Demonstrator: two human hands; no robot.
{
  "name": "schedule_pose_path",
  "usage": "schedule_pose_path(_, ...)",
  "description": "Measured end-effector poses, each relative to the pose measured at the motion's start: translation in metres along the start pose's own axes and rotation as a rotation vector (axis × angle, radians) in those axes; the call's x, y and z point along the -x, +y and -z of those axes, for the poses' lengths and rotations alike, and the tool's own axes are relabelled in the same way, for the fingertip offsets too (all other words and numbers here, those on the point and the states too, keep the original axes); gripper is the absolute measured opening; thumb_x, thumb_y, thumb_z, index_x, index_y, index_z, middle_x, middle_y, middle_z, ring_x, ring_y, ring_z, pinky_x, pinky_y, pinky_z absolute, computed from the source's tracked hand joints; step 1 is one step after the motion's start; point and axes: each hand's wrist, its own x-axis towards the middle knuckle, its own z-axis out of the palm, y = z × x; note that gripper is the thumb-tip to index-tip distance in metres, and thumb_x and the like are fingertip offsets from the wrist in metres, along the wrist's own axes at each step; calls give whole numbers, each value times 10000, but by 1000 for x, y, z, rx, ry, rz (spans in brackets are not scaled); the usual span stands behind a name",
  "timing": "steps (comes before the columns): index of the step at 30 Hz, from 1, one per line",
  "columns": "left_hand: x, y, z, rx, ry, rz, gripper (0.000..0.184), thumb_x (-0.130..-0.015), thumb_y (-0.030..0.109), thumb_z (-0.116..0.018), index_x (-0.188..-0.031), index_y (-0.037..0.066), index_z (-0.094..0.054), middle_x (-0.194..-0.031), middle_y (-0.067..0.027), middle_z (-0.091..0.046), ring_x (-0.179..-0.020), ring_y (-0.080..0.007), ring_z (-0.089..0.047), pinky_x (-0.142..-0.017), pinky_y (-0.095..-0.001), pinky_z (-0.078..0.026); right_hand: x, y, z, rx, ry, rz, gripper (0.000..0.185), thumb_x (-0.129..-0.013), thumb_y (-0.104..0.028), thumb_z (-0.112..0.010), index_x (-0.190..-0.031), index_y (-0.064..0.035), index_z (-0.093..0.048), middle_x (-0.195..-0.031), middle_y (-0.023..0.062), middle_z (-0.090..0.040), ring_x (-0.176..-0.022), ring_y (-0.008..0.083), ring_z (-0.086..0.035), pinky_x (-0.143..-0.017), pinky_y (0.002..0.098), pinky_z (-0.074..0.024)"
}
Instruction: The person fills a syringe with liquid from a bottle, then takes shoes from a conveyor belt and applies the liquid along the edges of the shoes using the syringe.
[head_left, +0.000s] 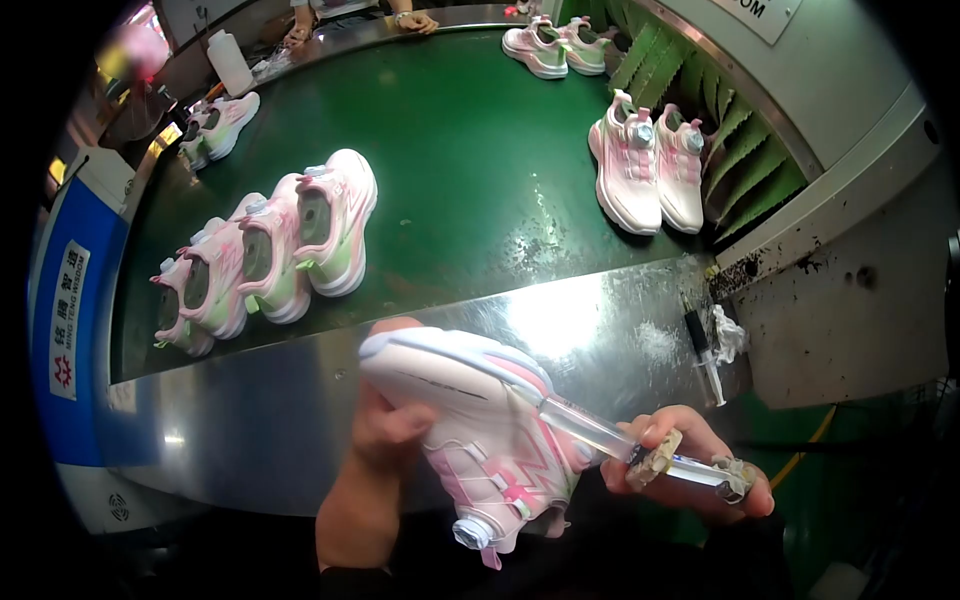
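Observation:
A pink and white sneaker is tilted on its side above the metal edge, its sole facing up and away. My left hand is closed round its toe end. In my right hand is a clear syringe, held by its flange and plunger. The syringe tip touches or lies very close to the seam between sole and upper; exact contact is hard to tell. A dark line runs along the upper beside the sole.
Several sneakers stand at left on the green belt, with two pairs at right. A second syringe and crumpled tissue lie on the metal ledge. A person's hands rest at the far edge.

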Motion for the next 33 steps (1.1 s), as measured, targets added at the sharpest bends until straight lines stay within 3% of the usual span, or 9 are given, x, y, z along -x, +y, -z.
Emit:
schedule_pose_path(5, -6, 5, -15, 45, 21, 98, 685, -667, 301, -724, -1238, 46, -444, -1113, -195, -591, -1023, -366, -621, -882, -511, -533, 10, 8, 10, -30, 27, 19, 1183, -628, -639, -787, -1392, 66, -220, -1291, 184, -379, -1211, 277, -448, -925, 300, -361)
schedule_pose_path(6, -9, 4, -11, 45, -47, 169, 688, -673, 346, -715, -1227, 17, -476, -1119, -207, -592, -1015, -359, -623, -874, -510, -536, 13, 9, 10, -30, 44, 14, 1184, -627, -640, -787, -1391, 65, -220, -1287, 185, -385, -1209, 272, -448, -918, 295, -361)
schedule_pose_path(10, -14, 0, -27, 205, 35, 174, 743, -657, 352, -721, -1228, -59, -482, -1104, -259, -598, -978, -374, -633, -838, -482, -548, 22, 11, 14, -7, 85, -25, 1186, -623, -643, -787, -1392, 60, -221, -1276, 189, -404, -1185, 244, -452, -894, 277, -357)
schedule_pose_path(15, -20, -1, -20, 292, 48, 250, 700, -701, 357, -698, -1244, -31, -486, -1130, -228, -597, -1015, -341, -624, -870, -467, -536, 41, 8, 16, 72, 105, -119, 1186, -624, -650, -778, -1394, 61, -222, -1274, 196, -417, -1140, 209, -451, -904, 278, -353)
schedule_pose_path(33, -23, -10, 9, 222, 181, 208, 648, -744, 356, -672, -1251, -7, -493, -1148, -197, -598, -1050, -310, -614, -911, -451, -519, 78, 5, 5, 112, 78, -71, 1111, -670, -601, -764, -1376, 97, -264, -1212, 185, -429, -1130, 251, -465, -958, 345, -372)
